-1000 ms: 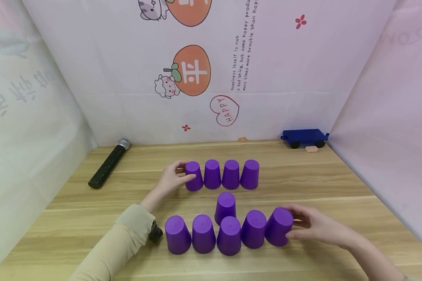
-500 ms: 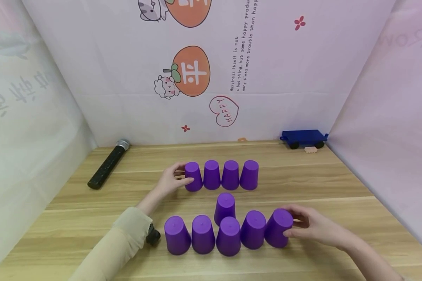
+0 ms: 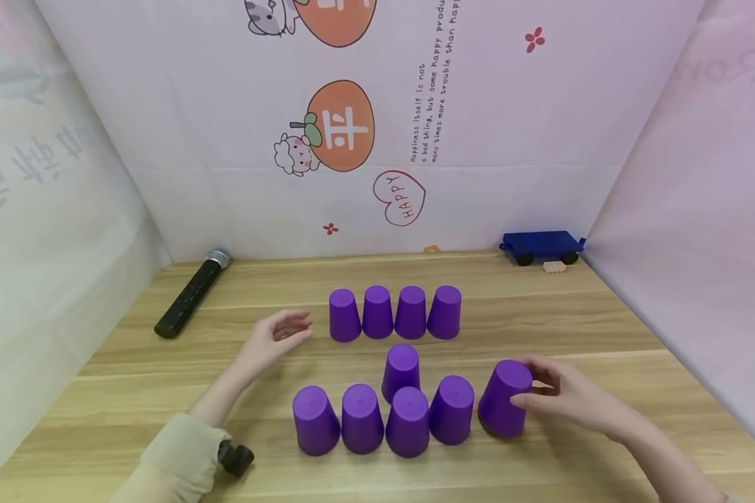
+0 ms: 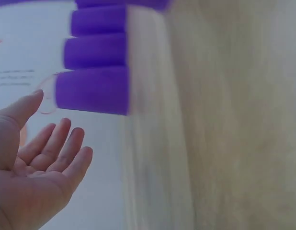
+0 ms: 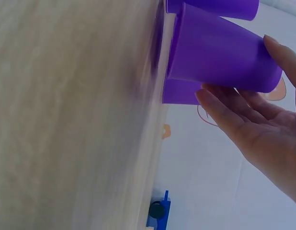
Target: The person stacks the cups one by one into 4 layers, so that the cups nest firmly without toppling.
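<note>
My right hand (image 3: 572, 395) grips the upside-down purple cup (image 3: 505, 399) at the right end of the front row, thumb on the near side and fingers behind. In the right wrist view this cup (image 5: 220, 50) leans a little, with a narrow gap between its rim and the table. My left hand (image 3: 270, 344) is off the cups, its fingers relaxed, just left of the leftmost back-row cup (image 3: 344, 316). The left wrist view has that hand (image 4: 47, 167) empty, below the nearest cup (image 4: 93, 90). A single purple cup (image 3: 402, 370) stands between the two rows.
Several upside-down cups form the rest of the front row, beginning with the left-end cup (image 3: 317, 420). A black microphone (image 3: 191, 297) lies at the back left. At the back right stand a blue toy wagon (image 3: 542, 244) and a pale toy brick (image 3: 554, 267). Printed cloth walls (image 3: 509, 140) surround the table.
My left hand has let go of the leftmost back cup and drawn back left and nearer. My right hand has shifted its cup slightly right and up, away from its neighbour.
</note>
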Demonstrator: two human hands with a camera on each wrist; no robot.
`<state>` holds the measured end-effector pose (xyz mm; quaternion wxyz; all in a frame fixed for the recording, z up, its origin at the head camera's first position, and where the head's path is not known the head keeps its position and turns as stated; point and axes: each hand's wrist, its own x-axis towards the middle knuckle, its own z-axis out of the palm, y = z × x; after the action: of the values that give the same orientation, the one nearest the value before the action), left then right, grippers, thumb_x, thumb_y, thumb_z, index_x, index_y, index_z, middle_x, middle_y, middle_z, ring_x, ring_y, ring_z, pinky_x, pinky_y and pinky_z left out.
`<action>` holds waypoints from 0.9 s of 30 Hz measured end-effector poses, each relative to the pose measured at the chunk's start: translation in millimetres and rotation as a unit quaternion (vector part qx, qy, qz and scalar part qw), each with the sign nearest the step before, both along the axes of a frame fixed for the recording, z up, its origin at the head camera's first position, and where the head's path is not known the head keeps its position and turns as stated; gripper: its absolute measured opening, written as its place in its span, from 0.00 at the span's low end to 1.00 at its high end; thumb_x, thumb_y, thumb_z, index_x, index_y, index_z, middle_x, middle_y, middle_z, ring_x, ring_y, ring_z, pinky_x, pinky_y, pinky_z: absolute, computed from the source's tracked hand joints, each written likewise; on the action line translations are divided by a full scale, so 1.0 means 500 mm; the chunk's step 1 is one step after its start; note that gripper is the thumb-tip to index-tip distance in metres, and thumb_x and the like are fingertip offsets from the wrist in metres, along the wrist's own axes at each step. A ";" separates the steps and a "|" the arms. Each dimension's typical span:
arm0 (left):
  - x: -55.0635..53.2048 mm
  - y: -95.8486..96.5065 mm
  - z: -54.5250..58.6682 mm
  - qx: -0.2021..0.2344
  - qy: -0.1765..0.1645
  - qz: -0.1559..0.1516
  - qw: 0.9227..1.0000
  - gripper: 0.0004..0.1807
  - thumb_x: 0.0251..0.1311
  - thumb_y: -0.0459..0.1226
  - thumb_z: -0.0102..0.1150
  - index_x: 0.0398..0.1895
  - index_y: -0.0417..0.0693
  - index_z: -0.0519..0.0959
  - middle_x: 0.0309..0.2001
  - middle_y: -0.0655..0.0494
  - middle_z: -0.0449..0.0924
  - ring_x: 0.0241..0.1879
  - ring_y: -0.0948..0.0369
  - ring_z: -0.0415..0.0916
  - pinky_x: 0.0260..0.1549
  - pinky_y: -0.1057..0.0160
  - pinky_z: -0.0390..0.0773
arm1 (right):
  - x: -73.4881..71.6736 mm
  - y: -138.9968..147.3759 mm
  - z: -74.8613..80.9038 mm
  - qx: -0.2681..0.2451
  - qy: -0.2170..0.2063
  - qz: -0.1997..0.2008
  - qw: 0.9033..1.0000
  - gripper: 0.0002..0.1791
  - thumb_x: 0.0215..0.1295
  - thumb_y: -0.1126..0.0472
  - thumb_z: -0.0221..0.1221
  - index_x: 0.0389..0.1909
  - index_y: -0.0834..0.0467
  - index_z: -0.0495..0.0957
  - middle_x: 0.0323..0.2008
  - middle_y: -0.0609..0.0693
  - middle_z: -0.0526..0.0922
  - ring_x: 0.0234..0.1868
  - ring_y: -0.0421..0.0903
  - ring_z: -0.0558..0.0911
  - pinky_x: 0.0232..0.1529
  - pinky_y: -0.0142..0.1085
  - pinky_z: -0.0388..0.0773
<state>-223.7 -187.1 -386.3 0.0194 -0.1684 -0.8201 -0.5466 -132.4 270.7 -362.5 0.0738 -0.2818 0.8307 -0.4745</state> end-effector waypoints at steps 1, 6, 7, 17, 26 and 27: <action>0.011 -0.004 0.005 0.004 -0.004 0.003 1.000 0.23 0.59 0.36 0.61 0.56 0.35 0.72 0.52 0.33 0.77 0.52 0.45 0.77 0.49 0.69 0.79 | 0.000 0.001 0.003 0.002 -0.002 -0.016 1.000 0.19 0.61 0.67 0.59 0.53 0.67 0.71 0.46 0.40 0.81 0.50 0.27 0.76 0.49 0.24 0.78; 0.072 -0.022 0.034 0.022 -0.022 0.019 0.999 0.24 0.61 0.38 0.59 0.57 0.35 0.71 0.54 0.37 0.76 0.53 0.56 0.78 0.48 0.74 0.78 | -0.007 0.001 0.018 0.002 0.016 -0.095 0.995 0.18 0.59 0.66 0.62 0.50 0.64 0.72 0.43 0.40 0.82 0.47 0.29 0.79 0.46 0.25 0.79; 0.083 -0.026 0.038 0.021 -0.021 0.021 0.999 0.24 0.61 0.38 0.59 0.57 0.35 0.71 0.55 0.37 0.76 0.52 0.60 0.78 0.49 0.75 0.77 | -0.009 0.000 0.021 0.000 0.021 -0.106 0.994 0.17 0.60 0.66 0.62 0.49 0.64 0.72 0.42 0.39 0.81 0.46 0.29 0.79 0.45 0.25 0.80; 0.158 -0.047 0.053 0.022 -0.018 0.035 0.999 0.24 0.63 0.38 0.57 0.58 0.34 0.70 0.59 0.38 0.73 0.51 0.78 0.73 0.51 0.78 0.74 | -0.068 -0.025 0.050 -0.036 0.050 -0.220 0.974 0.19 0.63 0.59 0.60 0.53 0.61 0.71 0.39 0.31 0.79 0.43 0.28 0.79 0.41 0.21 0.78; 0.221 -0.029 0.060 0.017 0.032 -0.006 0.999 0.29 0.55 0.32 0.64 0.61 0.35 0.67 0.61 0.38 0.71 0.57 0.79 0.68 0.57 0.81 0.66 | -0.157 -0.089 0.079 -0.054 0.070 -0.242 0.966 0.25 0.61 0.51 0.62 0.56 0.57 0.72 0.39 0.36 0.79 0.42 0.32 0.79 0.41 0.22 0.78; 0.226 -0.025 0.060 0.018 0.036 -0.013 0.999 0.30 0.54 0.31 0.64 0.61 0.36 0.67 0.61 0.38 0.70 0.58 0.79 0.67 0.57 0.81 0.66 | -0.167 -0.097 0.082 -0.054 0.071 -0.243 0.966 0.26 0.60 0.50 0.62 0.56 0.56 0.72 0.40 0.38 0.79 0.43 0.33 0.79 0.41 0.23 0.78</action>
<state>-110.6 -199.5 -356.4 0.0453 -0.1981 -0.8066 -0.5550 -216.1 222.2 -321.4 -0.1184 -0.1078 0.8503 -0.5014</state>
